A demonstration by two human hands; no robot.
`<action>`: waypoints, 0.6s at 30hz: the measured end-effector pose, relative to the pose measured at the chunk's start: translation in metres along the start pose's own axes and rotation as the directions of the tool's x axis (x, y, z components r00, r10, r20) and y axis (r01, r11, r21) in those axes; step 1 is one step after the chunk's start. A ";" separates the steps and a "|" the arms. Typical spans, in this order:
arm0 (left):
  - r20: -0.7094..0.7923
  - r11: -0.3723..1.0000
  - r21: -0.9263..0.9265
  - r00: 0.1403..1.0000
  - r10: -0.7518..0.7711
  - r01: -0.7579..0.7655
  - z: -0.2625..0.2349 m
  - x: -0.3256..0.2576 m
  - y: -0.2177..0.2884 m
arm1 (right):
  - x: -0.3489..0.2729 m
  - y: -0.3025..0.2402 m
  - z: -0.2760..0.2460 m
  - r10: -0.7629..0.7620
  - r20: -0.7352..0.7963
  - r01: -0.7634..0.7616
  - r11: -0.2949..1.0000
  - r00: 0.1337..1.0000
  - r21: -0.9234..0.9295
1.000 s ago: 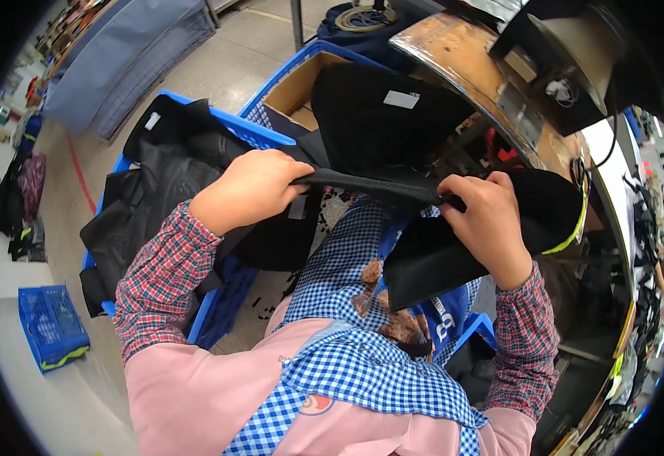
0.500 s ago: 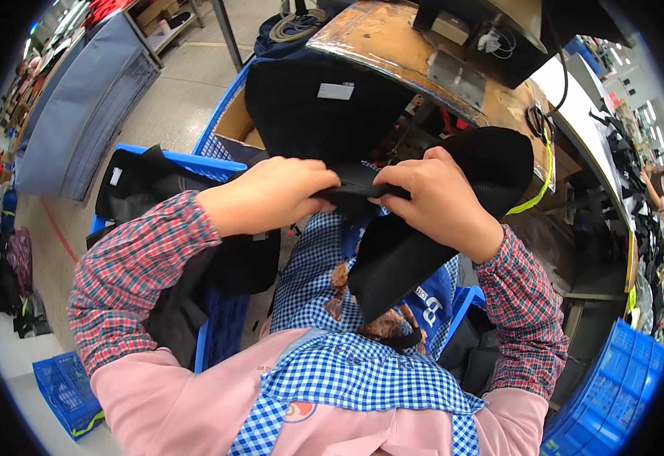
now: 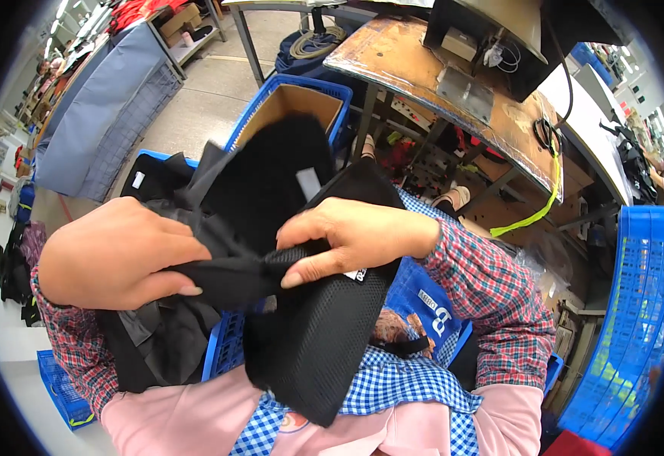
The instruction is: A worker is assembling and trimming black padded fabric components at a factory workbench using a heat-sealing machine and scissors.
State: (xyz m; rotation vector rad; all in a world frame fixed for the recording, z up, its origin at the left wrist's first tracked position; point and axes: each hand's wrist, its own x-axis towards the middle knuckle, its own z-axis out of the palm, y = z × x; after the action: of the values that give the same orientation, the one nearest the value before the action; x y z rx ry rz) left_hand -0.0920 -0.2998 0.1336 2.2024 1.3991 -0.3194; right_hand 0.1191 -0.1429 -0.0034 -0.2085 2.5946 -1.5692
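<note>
Both hands grip a black fabric piece (image 3: 313, 334), with mesh panels hanging down in front of my chest. Another of its panels, plain black and bearing a small white label, stands up beyond my fingers and is partly blurred. At the left, my left hand (image 3: 123, 251) pinches a folded strip of the fabric between thumb and fingers. My right hand (image 3: 362, 235) is closed on the same folded middle part, its thumb on the near side. Under my left arm, more black fabric pieces (image 3: 161, 342) lie heaped over a blue crate (image 3: 225, 346).
Beyond the work sits a blue crate (image 3: 339, 90) lined with cardboard. A worn wooden table (image 3: 389, 53) carries a dark machine at the far right. From its edge hangs a yellow-green strip (image 3: 526, 220). Blue crates (image 3: 624, 327) stand at the right, and a grey-covered rack (image 3: 107, 114) at the left.
Both hands have moved left and nearer to me with the black fabric piece. Its panels have swung left and down, uncovering the cardboard-lined crate.
</note>
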 end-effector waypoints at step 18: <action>0.060 0.987 -0.129 0.993 0.105 -0.096 0.005 0.112 -0.080 | -0.020 0.038 0.005 0.153 -0.472 -0.375 0.825 0.868 -0.423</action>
State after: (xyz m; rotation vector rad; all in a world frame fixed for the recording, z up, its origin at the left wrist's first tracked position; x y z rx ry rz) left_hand -0.1132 -0.1887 0.0554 2.1305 1.2333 -0.2591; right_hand 0.1372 -0.1264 -0.0390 0.5102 3.1396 -0.8797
